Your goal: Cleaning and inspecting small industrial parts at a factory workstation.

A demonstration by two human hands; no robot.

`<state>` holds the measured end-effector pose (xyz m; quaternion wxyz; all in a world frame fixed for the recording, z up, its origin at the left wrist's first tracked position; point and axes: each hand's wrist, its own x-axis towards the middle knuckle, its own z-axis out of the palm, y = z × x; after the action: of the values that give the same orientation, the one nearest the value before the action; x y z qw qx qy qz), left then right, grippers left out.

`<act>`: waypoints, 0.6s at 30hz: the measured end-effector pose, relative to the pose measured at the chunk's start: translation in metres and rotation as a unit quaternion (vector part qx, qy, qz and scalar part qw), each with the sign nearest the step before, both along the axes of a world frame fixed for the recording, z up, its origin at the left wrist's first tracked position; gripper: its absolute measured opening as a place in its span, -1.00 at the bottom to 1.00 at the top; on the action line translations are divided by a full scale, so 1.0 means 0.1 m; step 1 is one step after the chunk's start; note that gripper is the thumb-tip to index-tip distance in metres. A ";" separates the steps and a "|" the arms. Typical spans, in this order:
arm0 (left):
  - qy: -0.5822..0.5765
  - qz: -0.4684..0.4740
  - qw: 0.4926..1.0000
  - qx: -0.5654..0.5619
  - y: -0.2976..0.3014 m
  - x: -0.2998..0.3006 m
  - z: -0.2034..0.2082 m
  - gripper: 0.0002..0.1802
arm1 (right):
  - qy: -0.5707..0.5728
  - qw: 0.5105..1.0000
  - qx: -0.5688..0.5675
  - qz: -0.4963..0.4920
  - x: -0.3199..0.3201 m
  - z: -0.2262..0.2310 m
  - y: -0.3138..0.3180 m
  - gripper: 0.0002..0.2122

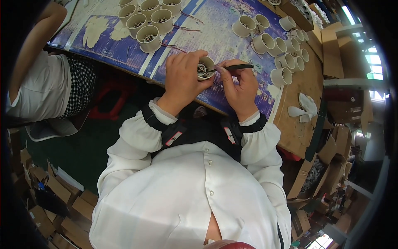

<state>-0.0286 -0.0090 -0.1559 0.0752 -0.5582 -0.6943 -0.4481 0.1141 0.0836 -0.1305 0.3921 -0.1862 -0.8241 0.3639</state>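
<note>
Over the blue table (232, 37), left hand (182, 79) clasped round a cream socket (206, 67), right hand (239, 85) pinching a black tool (232, 67)

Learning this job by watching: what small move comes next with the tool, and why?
Probably press the tool a little deeper into the socket. The right hand already has its tip at the socket's open mouth, and the left hand grips the socket steady with the opening facing the tool.

Even, fairly bright daylight, mostly from the windows (375, 62) at right, which blow out to white. Heavy fisheye: table edge (137, 72) bows, black vignette rings the frame. Centre sharp, edges soft, shadows weak.
</note>
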 end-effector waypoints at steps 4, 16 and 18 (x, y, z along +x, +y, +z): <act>0.001 0.002 1.000 0.001 0.00 0.00 0.00 -0.32 | 0.005 0.999 -0.046 0.002 -0.01 0.00 -0.01 -0.87; 0.000 -0.002 1.000 -0.002 0.00 -0.01 0.01 -0.33 | 0.005 1.000 -0.022 -0.006 -0.01 0.02 -0.04 -0.87; 0.003 -0.007 1.000 -0.004 -0.01 0.00 0.02 -0.33 | 0.008 1.000 -0.017 -0.006 -0.02 0.02 -0.03 -0.87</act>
<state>-0.0287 -0.0096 -0.1539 0.0716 -0.5643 -0.6921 -0.4443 0.1125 0.0807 -0.1285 0.3977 -0.1954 -0.8132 0.3772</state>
